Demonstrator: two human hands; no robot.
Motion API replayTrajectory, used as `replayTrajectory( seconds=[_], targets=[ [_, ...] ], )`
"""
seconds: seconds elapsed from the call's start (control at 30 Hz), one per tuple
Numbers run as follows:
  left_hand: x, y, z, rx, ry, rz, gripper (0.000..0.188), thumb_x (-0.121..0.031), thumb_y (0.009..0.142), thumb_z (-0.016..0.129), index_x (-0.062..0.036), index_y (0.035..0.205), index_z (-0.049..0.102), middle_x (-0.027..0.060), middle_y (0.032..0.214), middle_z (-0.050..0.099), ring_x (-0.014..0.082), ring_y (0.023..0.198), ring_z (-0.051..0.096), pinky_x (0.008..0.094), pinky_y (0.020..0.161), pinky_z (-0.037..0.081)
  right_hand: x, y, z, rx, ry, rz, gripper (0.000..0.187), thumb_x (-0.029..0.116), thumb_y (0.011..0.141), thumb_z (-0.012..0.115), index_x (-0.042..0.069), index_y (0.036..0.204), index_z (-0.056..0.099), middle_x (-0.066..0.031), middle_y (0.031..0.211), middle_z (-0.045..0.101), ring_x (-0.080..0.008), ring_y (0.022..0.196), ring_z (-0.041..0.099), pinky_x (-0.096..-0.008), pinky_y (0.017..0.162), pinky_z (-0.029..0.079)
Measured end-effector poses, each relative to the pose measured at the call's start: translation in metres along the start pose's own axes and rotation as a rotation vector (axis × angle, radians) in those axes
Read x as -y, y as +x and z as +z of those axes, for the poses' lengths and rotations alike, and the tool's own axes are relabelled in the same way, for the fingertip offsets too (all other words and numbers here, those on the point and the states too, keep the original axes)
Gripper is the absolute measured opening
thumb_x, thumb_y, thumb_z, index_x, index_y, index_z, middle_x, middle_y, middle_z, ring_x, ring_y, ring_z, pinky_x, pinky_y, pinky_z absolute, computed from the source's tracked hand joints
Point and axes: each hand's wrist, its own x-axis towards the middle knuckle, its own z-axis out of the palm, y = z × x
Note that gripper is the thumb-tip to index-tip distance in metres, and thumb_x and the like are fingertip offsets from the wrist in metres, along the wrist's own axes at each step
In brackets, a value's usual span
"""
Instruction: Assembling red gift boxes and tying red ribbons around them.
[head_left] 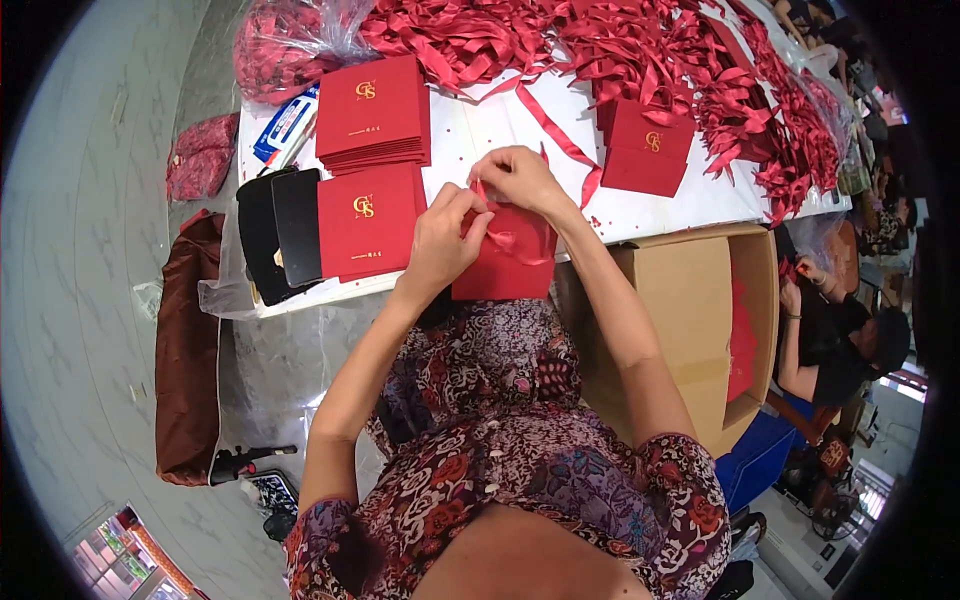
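Over a red card or envelope (500,277) at the near table edge, both of my hands are closed in a pinch. Thin red ribbon (505,240) runs across the card and up between my fingers. My left hand (448,238) pinches the ribbon from the left side. Just above it and to the right, my right hand (518,180) pinches another part of the ribbon. Fingers partly cover the ribbon, so whether it is knotted I cannot tell. To the left of my left hand lies a small stack of red cards (367,222) with gold print.
A taller stack of red cards (367,105) stands behind. More cards (648,160) lie right, under heaps of red ribbon (690,60). A black phone (298,228) and a blue-white packet (287,125) are at the left. A cardboard box (680,320) stands at my right; a person (850,340) sits beyond.
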Motion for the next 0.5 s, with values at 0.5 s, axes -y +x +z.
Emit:
replayTrajectory(
  seconds=[0.5],
  targets=[
    [0.01,0.036,0.006,0.099,0.27,-0.393,0.029,-0.034,0.083,0.075,-0.0057,0.09,0.07,0.008,0.067,0.068,0.0297,0.065,0.068,0.0412,0.061,0.052,-0.004,-0.021,-0.012,-0.455,-0.679,-0.043,0.028,0.031,0.082,0.075,0.004,0.079,0.07,-0.0081,0.068,0.068,-0.0233,0.066,0.067,-0.0348,0.062,0.05]
  ],
)
